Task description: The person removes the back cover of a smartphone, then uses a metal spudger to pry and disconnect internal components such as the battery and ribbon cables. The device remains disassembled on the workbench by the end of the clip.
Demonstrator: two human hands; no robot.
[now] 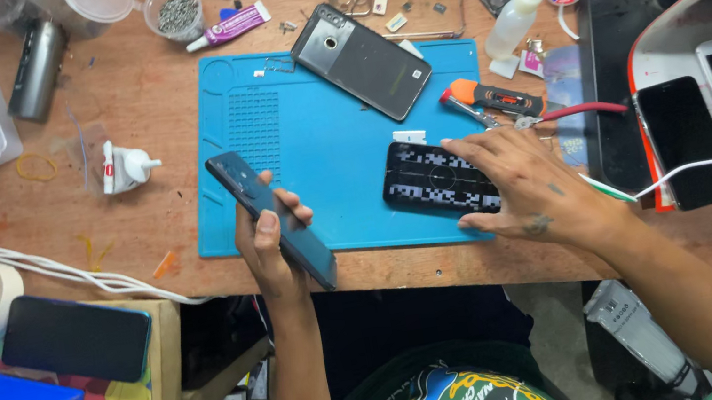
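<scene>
the left hand (272, 242) grips a dark phone (271, 218) edge-on past the tabletop (140, 101) rim, where it could slip, while the right hand (521, 188) presses flat and open on a patterned panel (434, 180).

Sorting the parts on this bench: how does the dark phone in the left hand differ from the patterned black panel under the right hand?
The dark phone is lifted off the blue mat, tilted and gripped in the left hand; the patterned panel lies flat on the mat under the right hand. The phone's visible face is plain dark bluish; the panel carries a black-and-white pattern. Both are slim rectangles.
</scene>
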